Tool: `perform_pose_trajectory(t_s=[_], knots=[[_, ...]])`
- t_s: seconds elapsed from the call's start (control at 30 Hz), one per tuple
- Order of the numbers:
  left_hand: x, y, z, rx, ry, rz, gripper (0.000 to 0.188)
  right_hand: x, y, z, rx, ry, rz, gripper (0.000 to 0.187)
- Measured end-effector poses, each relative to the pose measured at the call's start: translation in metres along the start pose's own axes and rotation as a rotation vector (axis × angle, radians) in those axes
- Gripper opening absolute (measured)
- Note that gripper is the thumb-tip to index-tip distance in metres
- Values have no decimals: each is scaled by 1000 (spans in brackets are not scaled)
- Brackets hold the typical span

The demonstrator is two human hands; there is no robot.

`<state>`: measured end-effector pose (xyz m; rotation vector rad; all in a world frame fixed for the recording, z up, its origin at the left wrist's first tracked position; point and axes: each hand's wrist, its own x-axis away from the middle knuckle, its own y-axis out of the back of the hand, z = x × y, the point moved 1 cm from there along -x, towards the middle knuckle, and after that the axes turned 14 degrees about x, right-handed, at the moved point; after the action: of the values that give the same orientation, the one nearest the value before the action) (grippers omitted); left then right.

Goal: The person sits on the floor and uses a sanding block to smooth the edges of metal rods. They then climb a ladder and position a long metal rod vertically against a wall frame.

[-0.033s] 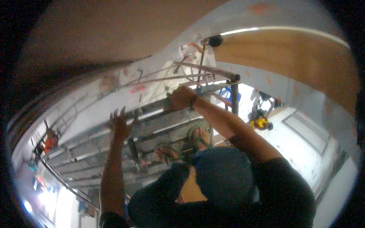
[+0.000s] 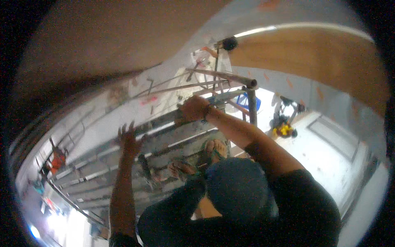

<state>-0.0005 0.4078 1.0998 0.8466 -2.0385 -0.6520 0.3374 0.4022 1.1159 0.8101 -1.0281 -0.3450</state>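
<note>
My left hand (image 2: 130, 140) hovers over or rests at the far edge of the slatted scaffold platform (image 2: 103, 175), its fingers spread; I cannot tell whether it touches. Farther right, my right hand (image 2: 192, 109) is curled closed by the same far edge, wearing a dark wristband. What its fingers grip, if anything, is hidden by the hand and blur. On the planks, between my left forearm and my sandalled feet (image 2: 214, 149), lies a dark-handled tool (image 2: 145, 165).
Brown scaffold tubes (image 2: 230, 77) form a frame at the far right end. Below are a blue stool (image 2: 249, 101), a yellow-and-black object (image 2: 284, 131) and a white panel (image 2: 325, 160) on the floor. An orange object (image 2: 56, 160) sits lower left. A large brown surface (image 2: 115, 33) spans the top.
Both hands appear very slightly nearer to me, while the surroundings have shifted a little in the view. Their finger positions look the same.
</note>
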Motion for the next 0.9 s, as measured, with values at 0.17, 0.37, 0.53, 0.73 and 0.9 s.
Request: perform_pose_trajectory(t_s=[0.17,0.37,0.53,0.73,0.9], knots=[[3,5,14,-107,-136,88,59,2,-25,-7,-143,-6,-202,67],[-40,48,106,-409,-492,882,61,1,-6,-15,-104,47,-344,49],[-142,64,-121,-49,-102,929,85,2,3,-36,-292,-128,-660,27],[-187,-60,-204,239,-171,739,75,116,4,-79,-439,-428,-1364,18],[-162,-65,-272,244,-195,542,69,214,-72,-168,-169,-1200,-1474,23]])
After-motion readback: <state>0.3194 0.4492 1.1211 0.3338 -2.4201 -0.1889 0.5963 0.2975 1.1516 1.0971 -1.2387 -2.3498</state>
